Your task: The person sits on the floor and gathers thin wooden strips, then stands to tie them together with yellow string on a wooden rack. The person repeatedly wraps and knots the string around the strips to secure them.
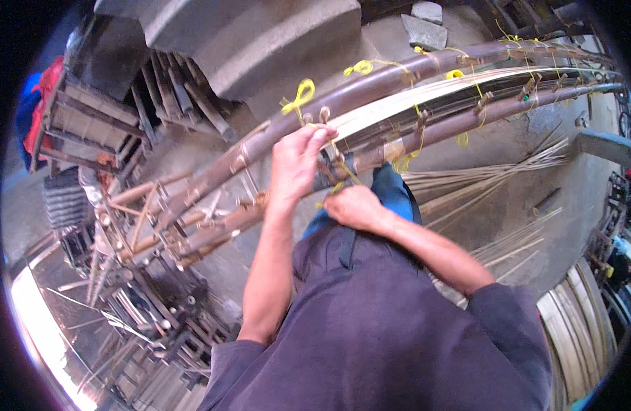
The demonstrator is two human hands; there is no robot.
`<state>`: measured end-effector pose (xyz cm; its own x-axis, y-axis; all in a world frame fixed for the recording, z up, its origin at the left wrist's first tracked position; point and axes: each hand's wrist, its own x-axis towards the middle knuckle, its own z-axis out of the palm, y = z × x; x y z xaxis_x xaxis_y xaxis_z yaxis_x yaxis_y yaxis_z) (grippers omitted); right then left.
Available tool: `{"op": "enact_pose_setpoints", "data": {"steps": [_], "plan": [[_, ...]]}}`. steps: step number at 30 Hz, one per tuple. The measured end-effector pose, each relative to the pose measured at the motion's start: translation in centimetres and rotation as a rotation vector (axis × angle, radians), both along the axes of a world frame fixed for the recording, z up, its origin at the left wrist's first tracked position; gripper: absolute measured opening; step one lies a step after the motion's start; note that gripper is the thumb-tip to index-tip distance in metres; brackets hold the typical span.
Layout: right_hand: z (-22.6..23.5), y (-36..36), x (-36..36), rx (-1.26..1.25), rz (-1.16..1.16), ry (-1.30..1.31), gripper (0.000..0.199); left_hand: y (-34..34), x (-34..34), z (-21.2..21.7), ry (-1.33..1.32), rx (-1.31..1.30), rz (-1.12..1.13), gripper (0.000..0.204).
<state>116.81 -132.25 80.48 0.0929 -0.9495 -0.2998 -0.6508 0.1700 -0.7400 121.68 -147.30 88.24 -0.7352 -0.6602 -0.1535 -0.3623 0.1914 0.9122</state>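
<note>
Two long dark bamboo poles run side by side across the view, a far pole [370,85] and a near pole [459,127]. Between them lies a bundle of thin pale strips [391,104]. My left hand [293,166] is closed in a pinch at the bundle's left end, beside the far pole; what its fingertips grip is hidden. Below the near pole, close to my body, my right hand [356,207] is closed around a yellow cord [348,173]. That cord rises from it toward the poles. A yellow cord loop [302,94] stands just beyond my left fingers.
More yellow cords and short pegs [484,100] line the poles to the right. Loose thin sticks [493,175] lie on the floor at right. Curved concrete steps [261,48] rise beyond. A wooden rack [89,123] and piled wooden pieces [151,315] stand at left.
</note>
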Motion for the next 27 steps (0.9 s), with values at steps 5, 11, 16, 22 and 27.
{"op": "enact_pose_setpoints", "data": {"steps": [5,11,16,22,27], "plan": [[2.6,1.6,1.3,-0.06,-0.103,-0.115,0.026,-8.3,-7.2,3.6,-0.043,0.039,-0.085,0.028],[1.8,3.8,0.9,-0.412,-0.198,-0.253,0.023,-15.6,-11.1,-9.5,-0.429,0.204,-0.042,0.036],[3.1,16.5,-5.7,-0.398,-1.025,0.0,0.041,-19.8,-10.5,-8.0,-1.05,-0.466,-0.717,0.04],[-5.1,39.0,-9.6,0.03,-2.136,0.267,0.021,-8.0,-20.0,-0.3,-0.37,-0.55,-0.539,0.035],[-22.5,46.2,-13.6,0.021,-2.475,-0.331,0.013,12.7,-32.9,3.0,0.047,-0.946,-0.329,0.02]]}}
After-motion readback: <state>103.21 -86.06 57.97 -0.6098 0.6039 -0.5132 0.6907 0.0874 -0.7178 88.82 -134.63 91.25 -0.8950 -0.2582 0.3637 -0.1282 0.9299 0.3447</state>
